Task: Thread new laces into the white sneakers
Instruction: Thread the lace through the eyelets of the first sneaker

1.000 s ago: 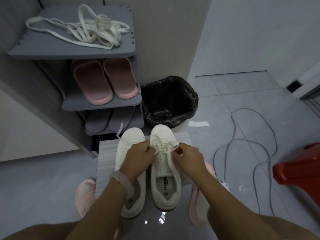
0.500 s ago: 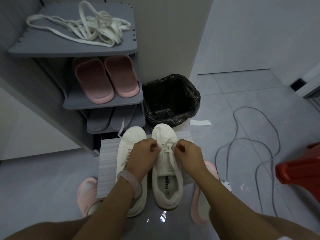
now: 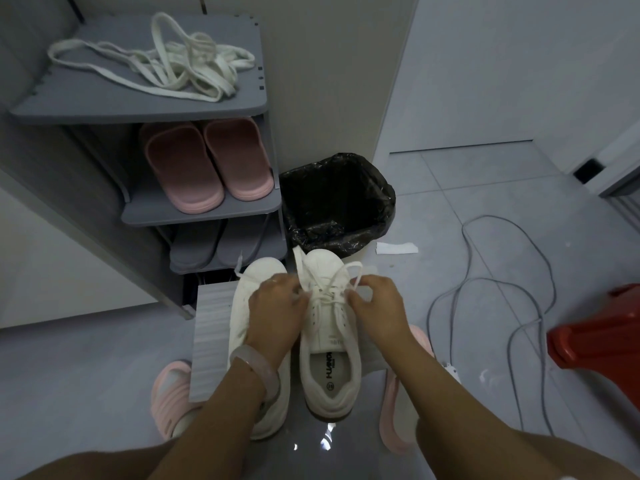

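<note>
I saw the left hand point(image 3: 277, 299) pinching one lace end point(image 3: 298, 263), left of the eyelet row. Right sneaker point(image 3: 329, 327) sat between both hands on the grey board point(image 3: 211, 334), long axis toe-away. Right hand point(image 3: 375, 303) pinched the lace loop point(image 3: 349, 271), equally near.

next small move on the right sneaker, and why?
Probably draw both lace ends outward to snug the crossing. Left hand and right hand each pinch the lace over the right sneaker, and loops look slack.
</note>
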A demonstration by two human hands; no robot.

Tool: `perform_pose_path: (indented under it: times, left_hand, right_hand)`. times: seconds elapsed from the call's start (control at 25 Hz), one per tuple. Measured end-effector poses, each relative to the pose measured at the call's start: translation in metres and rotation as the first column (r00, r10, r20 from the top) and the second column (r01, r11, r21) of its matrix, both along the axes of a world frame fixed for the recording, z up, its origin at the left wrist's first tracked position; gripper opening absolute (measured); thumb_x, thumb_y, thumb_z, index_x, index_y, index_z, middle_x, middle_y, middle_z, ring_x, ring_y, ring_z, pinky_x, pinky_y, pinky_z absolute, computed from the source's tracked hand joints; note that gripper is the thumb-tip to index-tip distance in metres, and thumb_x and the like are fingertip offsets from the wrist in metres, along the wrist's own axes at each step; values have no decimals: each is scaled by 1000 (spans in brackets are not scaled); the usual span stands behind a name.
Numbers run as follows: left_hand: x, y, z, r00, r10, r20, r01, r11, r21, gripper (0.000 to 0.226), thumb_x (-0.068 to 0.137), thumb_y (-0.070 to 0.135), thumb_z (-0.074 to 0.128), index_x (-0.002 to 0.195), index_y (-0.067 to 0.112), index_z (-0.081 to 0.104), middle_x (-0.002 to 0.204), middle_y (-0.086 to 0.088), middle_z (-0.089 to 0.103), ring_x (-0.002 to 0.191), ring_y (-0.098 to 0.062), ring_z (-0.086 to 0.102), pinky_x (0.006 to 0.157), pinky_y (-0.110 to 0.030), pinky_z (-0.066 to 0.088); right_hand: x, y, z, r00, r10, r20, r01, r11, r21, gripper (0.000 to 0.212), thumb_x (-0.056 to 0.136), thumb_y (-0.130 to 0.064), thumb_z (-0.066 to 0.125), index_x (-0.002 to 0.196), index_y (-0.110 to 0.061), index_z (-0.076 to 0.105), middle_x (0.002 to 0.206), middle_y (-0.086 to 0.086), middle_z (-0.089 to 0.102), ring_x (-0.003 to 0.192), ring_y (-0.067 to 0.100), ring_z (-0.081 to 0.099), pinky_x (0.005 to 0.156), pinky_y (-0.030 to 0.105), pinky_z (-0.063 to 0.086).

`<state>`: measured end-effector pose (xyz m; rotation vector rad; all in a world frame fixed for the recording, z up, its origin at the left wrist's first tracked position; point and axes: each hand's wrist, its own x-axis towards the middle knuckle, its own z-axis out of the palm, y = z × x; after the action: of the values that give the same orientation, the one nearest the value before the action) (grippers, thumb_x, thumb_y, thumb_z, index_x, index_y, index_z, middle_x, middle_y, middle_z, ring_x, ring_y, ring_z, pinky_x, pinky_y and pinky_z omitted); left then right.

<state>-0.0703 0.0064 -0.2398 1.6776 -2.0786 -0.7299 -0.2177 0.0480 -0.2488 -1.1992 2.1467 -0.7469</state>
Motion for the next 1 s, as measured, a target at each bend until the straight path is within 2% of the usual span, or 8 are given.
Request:
perform_pose_path:
  times: [0.2, 0.28, 0.4, 0.56, 0.64, 0.72, 0.8, 1.0]
  left_hand:
    - [-5, 4, 6, 992, 4, 123, -5, 1000, 5, 15, 88, 21, 54, 90, 14, 66, 100, 2, 63, 101, -19, 55, 92, -33, 31]
    - [-6, 8, 16, 993, 113, 25, -109, 988, -107, 12, 87, 16, 55, 87, 11, 66, 91, -1, 63, 97, -22, 57, 97, -40, 30]
    - [-4, 5, 29, 946, 259, -198, -303, 921, -246, 11, 87, 10, 52, 84, 5, 61, 80, 2, 49, 86, -27, 56, 95, -51, 35]
    - [-5, 5, 19, 999, 48, 6, -48, 998, 49, 20, 93, 26, 45, 102, 15, 59, 110, 2, 55, 117, -18, 46, 114, -49, 13]
    - [-4, 10, 7, 997, -17, 80, 7, 993, 121, 23, 93, 30, 46, 109, 22, 60, 121, 6, 55, 123, -13, 42, 115, -45, 6]
    - [-5, 10, 3, 995, -3, 102, -7, 995, 103, 23, 92, 31, 47, 109, 23, 61, 119, 7, 58, 121, -13, 45, 116, -44, 9]
    - [-7, 6, 5, 995, 27, 95, -37, 994, 105, 24, 92, 34, 47, 106, 23, 63, 115, 6, 61, 117, -15, 48, 113, -44, 16]
    - [-11, 6, 5, 996, 88, 9, -89, 990, 113, 18, 89, 28, 52, 91, 17, 67, 100, 2, 66, 101, -19, 58, 102, -39, 33]
  right_hand:
    - [6, 1, 1, 1000, 24, -11, -24, 1000, 5, 12, 87, -18, 61, 77, -11, 64, 100, 9, 63, 98, 23, 55, 83, 31, 41]
    - [6, 0, 9, 997, -20, -77, 12, 995, -100, 11, 89, -17, 59, 82, -10, 64, 101, 7, 62, 99, 23, 54, 85, 33, 40]
    - [2, -4, 27, 990, -138, -7, 131, 949, -289, 11, 89, -12, 58, 94, -7, 66, 105, 5, 62, 103, 21, 52, 89, 27, 37]
    - [6, 2, 25, 991, -113, 74, 115, 993, -30, 23, 88, -21, 61, 105, -7, 67, 108, 7, 64, 105, 23, 57, 81, 21, 36]
    - [11, 4, 16, 994, -56, 93, 52, 998, 46, 11, 87, -20, 62, 78, -18, 68, 88, 2, 66, 90, 20, 59, 72, 19, 34]
    - [12, 3, 10, 1000, 3, 20, -4, 999, 43, 38, 88, -19, 61, 56, -31, 44, 75, -1, 55, 79, 17, 50, 67, 21, 30]
    - [12, 1, 9, 999, 35, -34, -34, 999, 28, 45, 88, -19, 60, 55, -34, 33, 83, 4, 55, 82, 19, 49, 69, 25, 32]
    - [11, 2, 2, 988, 103, -111, -105, 994, -16, 17, 87, -18, 60, 70, -18, 57, 97, 9, 62, 95, 26, 54, 82, 37, 43]
